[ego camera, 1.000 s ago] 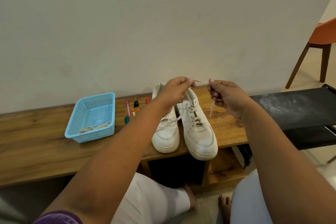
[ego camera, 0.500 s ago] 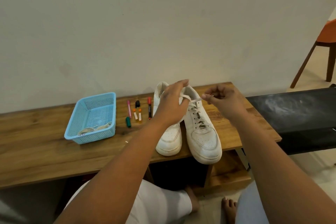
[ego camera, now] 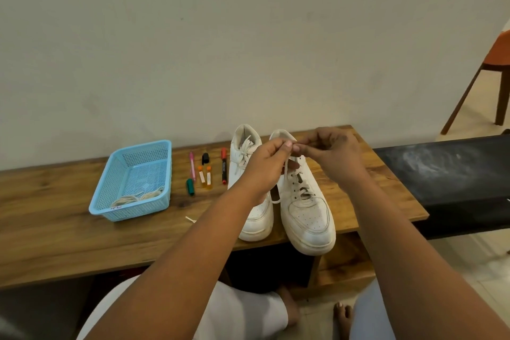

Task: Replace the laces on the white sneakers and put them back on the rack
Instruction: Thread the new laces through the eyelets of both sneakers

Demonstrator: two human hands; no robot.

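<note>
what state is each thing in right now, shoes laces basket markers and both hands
right sneaker: upright on bench, laced, lace ends held above it
left sneaker: upright beside it, lace loose at top
lace: pinched by both hands
left hand: pinching lace
right hand: pinching lace
blue basket: upright, pale laces inside
red marker: capped, lying flat
pink pen: lying flat
</note>
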